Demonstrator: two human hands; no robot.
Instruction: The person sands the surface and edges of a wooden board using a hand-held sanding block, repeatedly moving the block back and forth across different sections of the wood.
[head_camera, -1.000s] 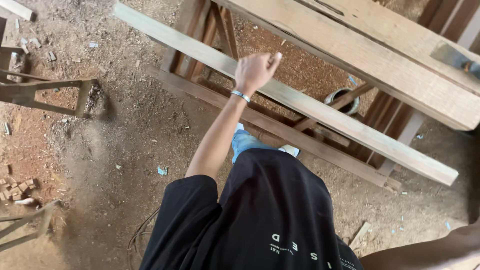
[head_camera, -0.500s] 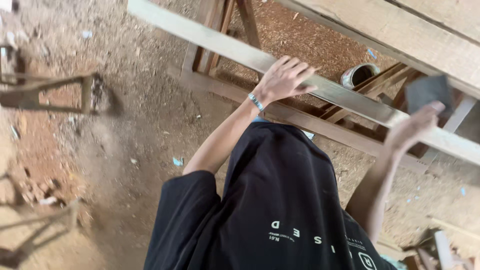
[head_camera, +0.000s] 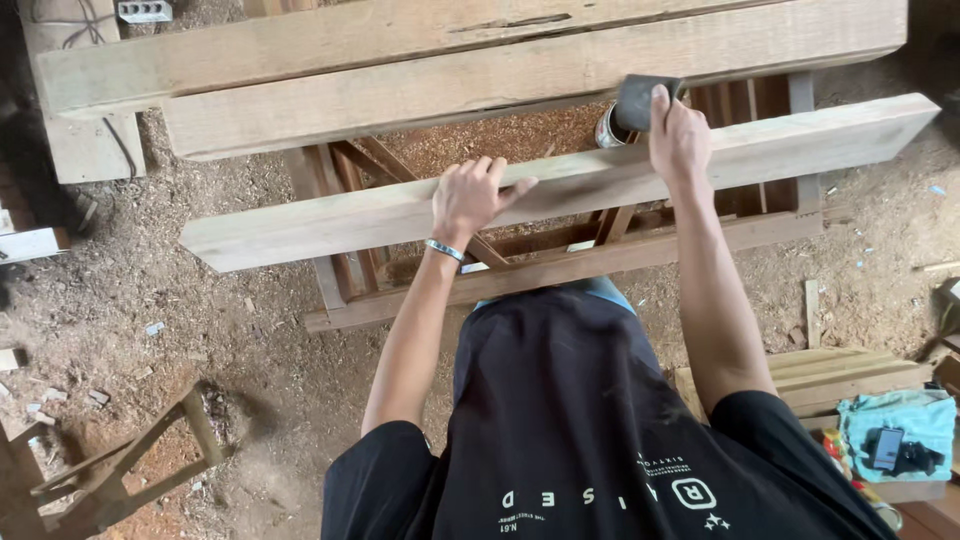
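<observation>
Far left: a low wooden frame (head_camera: 120, 470) stands on the sawdust-strewn dirt floor (head_camera: 200, 330), with small offcuts scattered nearby. Along the top, two heavy timber beams (head_camera: 480, 70) lie side by side, well above the work. Beneath them, a slatted wooden stand (head_camera: 560, 265) carries the long plank (head_camera: 330, 220), which runs across the view, rising slightly toward the right. A small tin can (head_camera: 607, 128) sits behind the plank, partly hidden by the right hand's load.

Left hand (head_camera: 470, 200): laid flat on the plank near its middle, fingers spread loosely over the top face, thumb toward the near edge. It presses rather than clasps; a metal bangle (head_camera: 444, 249) circles the wrist.

Right hand (head_camera: 680, 140): resting on the plank further right, fingers curled closed around a dark sanding block (head_camera: 640, 100) that projects beyond the far edge. Whether the block touches the wood cannot be told.

Lower right: a stack of boards (head_camera: 800, 375) bears a turquoise cloth (head_camera: 900, 420) with a dark phone-like object (head_camera: 888, 447) lying on it.
</observation>
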